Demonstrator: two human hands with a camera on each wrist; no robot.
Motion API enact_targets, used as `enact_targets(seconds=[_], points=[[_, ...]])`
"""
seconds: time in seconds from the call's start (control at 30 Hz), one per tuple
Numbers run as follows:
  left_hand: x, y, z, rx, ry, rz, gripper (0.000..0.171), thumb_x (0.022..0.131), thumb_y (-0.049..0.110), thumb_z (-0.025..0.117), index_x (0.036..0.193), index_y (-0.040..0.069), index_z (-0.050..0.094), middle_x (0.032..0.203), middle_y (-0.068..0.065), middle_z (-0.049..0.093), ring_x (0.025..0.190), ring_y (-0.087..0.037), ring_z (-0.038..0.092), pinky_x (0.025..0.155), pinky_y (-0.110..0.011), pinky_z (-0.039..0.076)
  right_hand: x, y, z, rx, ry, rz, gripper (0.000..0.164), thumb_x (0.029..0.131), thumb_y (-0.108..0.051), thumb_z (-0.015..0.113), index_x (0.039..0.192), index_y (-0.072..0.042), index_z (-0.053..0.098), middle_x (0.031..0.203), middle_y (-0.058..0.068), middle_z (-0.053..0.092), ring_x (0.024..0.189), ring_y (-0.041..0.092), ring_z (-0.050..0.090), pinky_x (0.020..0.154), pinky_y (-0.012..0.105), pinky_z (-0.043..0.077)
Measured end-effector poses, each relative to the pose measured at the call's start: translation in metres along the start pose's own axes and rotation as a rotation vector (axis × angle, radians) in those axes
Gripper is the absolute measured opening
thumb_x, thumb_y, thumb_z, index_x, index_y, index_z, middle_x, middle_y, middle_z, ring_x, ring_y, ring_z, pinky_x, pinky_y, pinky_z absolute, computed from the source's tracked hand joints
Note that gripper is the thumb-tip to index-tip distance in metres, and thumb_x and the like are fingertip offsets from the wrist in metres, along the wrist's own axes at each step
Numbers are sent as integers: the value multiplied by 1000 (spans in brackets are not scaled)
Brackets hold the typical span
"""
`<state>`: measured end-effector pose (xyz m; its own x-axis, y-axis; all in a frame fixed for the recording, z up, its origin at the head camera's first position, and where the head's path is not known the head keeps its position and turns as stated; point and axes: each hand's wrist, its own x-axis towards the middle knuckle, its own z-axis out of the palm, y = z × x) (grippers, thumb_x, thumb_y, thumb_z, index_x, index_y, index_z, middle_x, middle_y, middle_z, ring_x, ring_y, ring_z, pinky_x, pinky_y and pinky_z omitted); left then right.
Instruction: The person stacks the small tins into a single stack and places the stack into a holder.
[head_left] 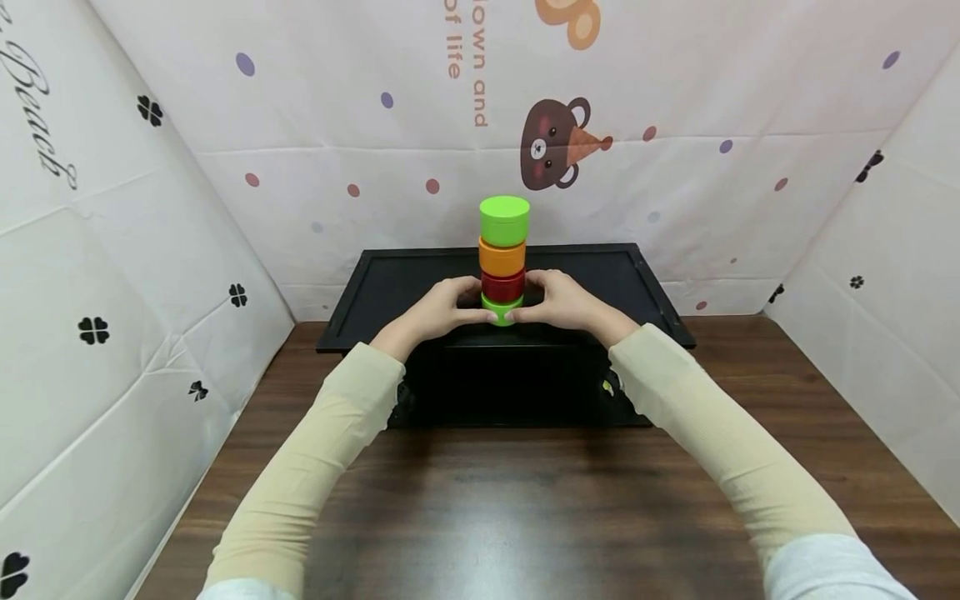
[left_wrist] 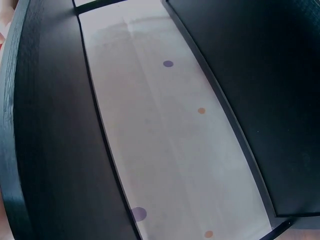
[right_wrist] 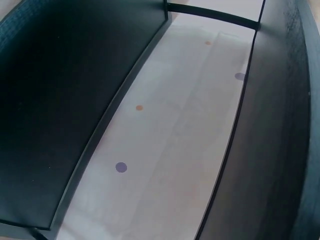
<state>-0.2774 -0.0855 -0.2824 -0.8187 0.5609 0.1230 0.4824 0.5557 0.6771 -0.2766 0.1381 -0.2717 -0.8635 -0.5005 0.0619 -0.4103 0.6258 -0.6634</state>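
A tower of round plastic stacking cups stands upright near the front middle of a black raised shelf (head_left: 592,275) in the head view. From the top down come a large light-green cup (head_left: 504,223), an orange cup (head_left: 502,258), a dark red cup (head_left: 503,288) and a smaller green cup (head_left: 501,315). My left hand (head_left: 447,307) holds the tower's lower part from the left, its thumb on the bottom green cup. From the right my right hand (head_left: 558,302) holds the same part, thumb on the bottom cup as well. The fingertips behind the tower are hidden. Neither wrist view shows the cups.
The shelf stands on a dark wooden table (head_left: 480,508), its underside in shadow. Behind it hangs a white printed cloth (head_left: 420,167), with more cloth (head_left: 112,400) along both sides. The wrist views show black shelf panels (left_wrist: 55,125) and spotted cloth (right_wrist: 165,135).
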Motion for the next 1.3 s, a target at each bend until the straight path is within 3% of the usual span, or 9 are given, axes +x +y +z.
enact_targets(seconds=[0.6,1.03,1.3], points=[[-1,-1,-2,28,30,-25,50,88,27,70,129,3,54,126,-13,60,118,-25,55,106,-42,41,1,2,2,-15,17,-41,50,84,-26,71,124,-1,56,115,15,64,106,27,58,97,46,45],[-4,-5,-3,49,81,-16,49,87,30,71,126,4,57,122,-11,62,117,-24,55,107,-41,40,-6,13,-6,-10,96,-65,47,84,-26,73,122,-1,59,116,15,63,111,27,55,101,48,42],[-10,2,-4,113,120,-27,50,87,34,69,125,4,57,122,-12,61,117,-25,55,105,-42,41,-14,16,-8,-4,125,-50,48,84,-26,73,122,-2,58,118,16,62,113,28,55,101,48,42]])
